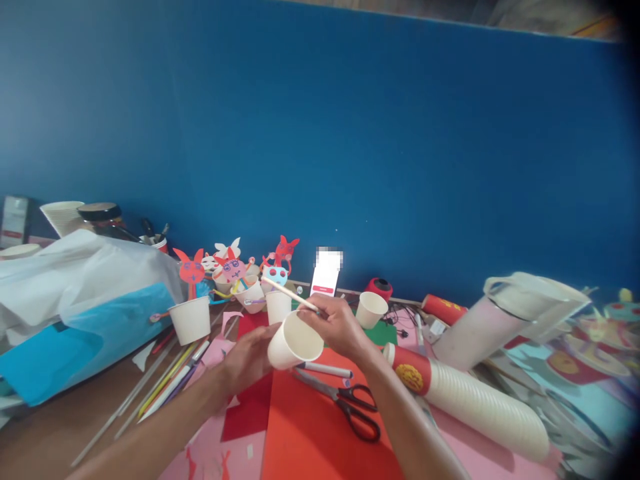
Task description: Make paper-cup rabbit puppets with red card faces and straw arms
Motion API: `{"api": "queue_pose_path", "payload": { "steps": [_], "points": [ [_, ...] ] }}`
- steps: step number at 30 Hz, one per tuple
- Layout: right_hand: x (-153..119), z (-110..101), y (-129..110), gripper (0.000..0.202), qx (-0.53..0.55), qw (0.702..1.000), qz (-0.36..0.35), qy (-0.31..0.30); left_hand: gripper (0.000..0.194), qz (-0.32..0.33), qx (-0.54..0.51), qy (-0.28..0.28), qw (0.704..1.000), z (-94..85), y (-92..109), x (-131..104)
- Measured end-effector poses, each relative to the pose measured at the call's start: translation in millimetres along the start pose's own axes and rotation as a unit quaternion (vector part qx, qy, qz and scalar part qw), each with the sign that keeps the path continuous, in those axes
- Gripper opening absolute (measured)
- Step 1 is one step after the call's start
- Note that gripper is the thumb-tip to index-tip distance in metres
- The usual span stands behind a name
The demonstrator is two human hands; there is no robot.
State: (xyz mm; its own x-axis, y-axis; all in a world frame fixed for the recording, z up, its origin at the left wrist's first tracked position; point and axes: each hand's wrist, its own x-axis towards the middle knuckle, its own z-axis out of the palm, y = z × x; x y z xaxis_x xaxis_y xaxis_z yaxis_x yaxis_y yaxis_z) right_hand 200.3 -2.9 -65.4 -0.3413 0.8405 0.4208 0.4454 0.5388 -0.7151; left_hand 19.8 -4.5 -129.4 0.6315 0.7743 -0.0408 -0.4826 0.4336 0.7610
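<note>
"Head view: report largest first, all positions taken from the scissors [339, 394]."

"Blue wall [375, 147], well beyond them. Orange sheet [310, 433], beneath them. Stack of cups [480, 393], lying on its side to their right."

"How far along is the work?"

"Partial, in my judgement. Beyond the scissors and to the left stand several figure cups [190, 321] with paper heads fitted; these read as finished. One plain cup [299, 342] is in hand, with no paper part visible on it; its far side is hidden. I would enter it as bare, with its fitting-out outstanding."

"Condition of the hands?"

"Left hand [250, 360], left of the scissors, grasps the plain cup by its side. Right hand [337, 323], beyond the scissors, has its fingers closed on a stick [290, 294]. Whether they also press the rim, I cannot tell."

"Location and bearing of the cup?"

"Just beyond the scissor blades, tilted. Its long axis runs slantwise: base low and to the left, mouth to the right and turned up toward the wearer."

"And the stick?"

"Smallest item: beyond the scissors, slanting leftward and away from the right fingers."
</note>
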Motion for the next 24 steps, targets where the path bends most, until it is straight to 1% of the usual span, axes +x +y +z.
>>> {"api": "queue_pose_path", "payload": {
  "steps": [2, 3, 4, 6, 7, 8, 9, 12, 13, 14, 16, 18, 21, 24],
  "points": [
    [-0.6, -1.2, -1.1, 0.019, -0.001, 1.0, -0.018, -0.01, 0.036, 0.038, 0.07, -0.036, 0.996, 2.1, 11.5, -5.0],
    [-0.9, -1.7, -1.5, 0.018, -0.008, 0.999, -0.032, -0.014, 0.042, 0.04, 0.12, -0.06, 0.99, 2.7, 18.2, -7.9],
    [-1.3, -1.8, -2.0, 0.018, -0.021, 0.999, -0.047, -0.017, 0.048, 0.03, 0.17, -0.086, 0.981, 2.9, 24.7, -10.6],
    [-2.3, -0.9, -3.4, 0.015, -0.057, 0.995, -0.077, -0.021, 0.061, 0.005, 0.262, -0.134, 0.956, 1.5, 35.1, -15.1],
    [-3.0, 0.2, -4.3, 0.015, -0.075, 0.993, -0.091, -0.025, 0.066, -0.003, 0.312, -0.15, 0.938, 0.1, 38.2, -16.6],
    [-3.7, 1.8, -5.5, 0.015, -0.088, 0.99, -0.104, -0.03, 0.067, -0.007, 0.366, -0.153, 0.918, -1.4, 39.8, -17.6],
    [-4.6, 3.5, -6.9, 0.016, -0.097, 0.988, -0.115, -0.034, 0.063, -0.006, 0.424, -0.149, 0.893, -2.8, 39.9, -18.0],
    [-6.4, 8.3, -11.0, 0.017, -0.102, 0.985, -0.131, -0.049, 0.04, 0.023, 0.57, -0.121, 0.812, -3.5, 34.6, -16.5],
    [-6.6, 9.3, -11.9, 0.015, -0.099, 0.986, -0.128, -0.05, 0.037, 0.043, 0.596, -0.119, 0.793, -2.7, 31.8, -15.4],
    [-6.5, 9.7, -12.4, 0.012, -0.095, 0.987, -0.12, -0.049, 0.036, 0.067, 0.61, -0.116, 0.781, -1.7, 28.8, -14.1],
    [-5.6, 9.3, -11.6, 0.01, -0.073, 0.992, -0.097, -0.041, 0.045, 0.117, 0.609, -0.107, 0.777, -0.3, 22.9, -11.7],
    [-4.3, 7.8, -8.0, 0.017, -0.035, 0.997, -0.065, -0.025, 0.055, 0.15, 0.596, -0.089, 0.783, -0.5, 17.4, -9.6],
    [-1.9, 6.3, 1.7, 0.032, 0.034, 0.999, -0.003, 0.013, 0.055, 0.177, 0.594, -0.048, 0.783, -4.1, 11.1, -6.5],
    [0.8, 8.9, 12.3, 0.039, 0.069, 0.995, 0.044, 0.062, 0.052, 0.215, 0.61, 0.0, 0.763, -9.6, 6.7, -2.0]
  ]
}}
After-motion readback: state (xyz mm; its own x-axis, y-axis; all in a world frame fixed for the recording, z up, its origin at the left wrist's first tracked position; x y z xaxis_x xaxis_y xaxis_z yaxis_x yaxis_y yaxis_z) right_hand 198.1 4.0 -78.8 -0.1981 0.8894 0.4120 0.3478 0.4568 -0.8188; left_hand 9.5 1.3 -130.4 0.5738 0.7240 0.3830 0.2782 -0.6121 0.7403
